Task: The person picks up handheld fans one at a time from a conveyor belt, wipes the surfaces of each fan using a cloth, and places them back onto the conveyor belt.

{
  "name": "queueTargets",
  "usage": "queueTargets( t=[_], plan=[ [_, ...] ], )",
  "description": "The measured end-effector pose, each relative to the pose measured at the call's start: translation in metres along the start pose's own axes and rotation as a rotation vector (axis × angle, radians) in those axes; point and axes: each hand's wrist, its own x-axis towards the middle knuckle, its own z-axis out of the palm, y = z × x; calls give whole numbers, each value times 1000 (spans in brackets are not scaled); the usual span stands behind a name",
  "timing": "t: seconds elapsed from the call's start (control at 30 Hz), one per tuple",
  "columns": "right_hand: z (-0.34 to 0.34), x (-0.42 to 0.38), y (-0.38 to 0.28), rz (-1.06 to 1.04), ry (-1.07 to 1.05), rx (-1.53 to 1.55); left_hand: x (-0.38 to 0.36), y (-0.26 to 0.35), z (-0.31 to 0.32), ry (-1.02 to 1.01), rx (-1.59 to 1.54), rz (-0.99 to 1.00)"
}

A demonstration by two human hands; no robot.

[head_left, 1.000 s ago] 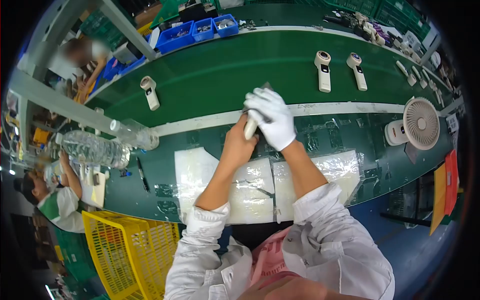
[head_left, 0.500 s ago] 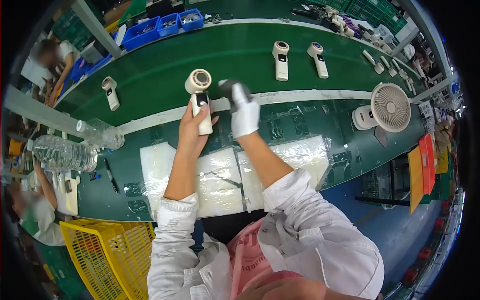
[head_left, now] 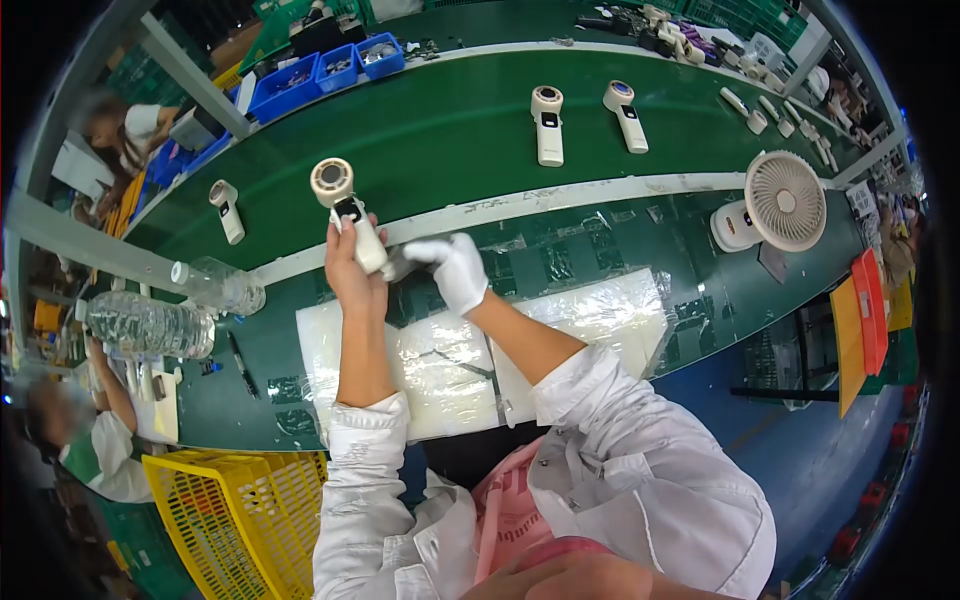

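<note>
My left hand [head_left: 352, 275] is closed around the handle of a cream handheld fan [head_left: 362, 245], whose round head points away from me. The thumb lies near the dark panel on the handle. My right hand [head_left: 458, 275], in a white glove, is at the handle's lower end with its fingers bent toward it. Something grey and blurred [head_left: 397, 266] shows at the gloved fingertips; I cannot make out what it is. Under my forearms lie white foam sheets [head_left: 445, 375] covered with clear plastic.
On the green belt [head_left: 440, 130] lie more handheld fans [head_left: 548, 128]. A larger desk fan [head_left: 785, 200] stands at right. Water bottles [head_left: 150, 325] and a pen [head_left: 242, 365] are at left, near a yellow crate [head_left: 235, 510]. Blue bins [head_left: 285, 88] stand at the back; co-workers sit at left.
The handheld fan in my left hand has moved left and toward me, and tilts more. My right hand has come down and left, from beside the fan's head to its handle end.
</note>
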Motion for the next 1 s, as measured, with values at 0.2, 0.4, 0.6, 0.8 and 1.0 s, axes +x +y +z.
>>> queueTargets(
  t=[0.2, 0.4, 0.6, 0.8, 1.0],
  plan=[
    [-10, 24, 16, -157, 273, 437, -15, -13, 11, -40, -12, -43],
    [24, -5, 21, -153, 69, 129, -30, -29, 31, -79, 227, 67],
    [6, 7, 9, 30, 5, 381, 35, -15, 14, 186, 538, 387],
    [-56, 46, -34, -2, 24, 943, 185, 8, -36, 190, 1271, 462],
    [-84, 62, -36, -233, -11, 967, 175, -20, 23, 539, 2006, 525]
  ],
)
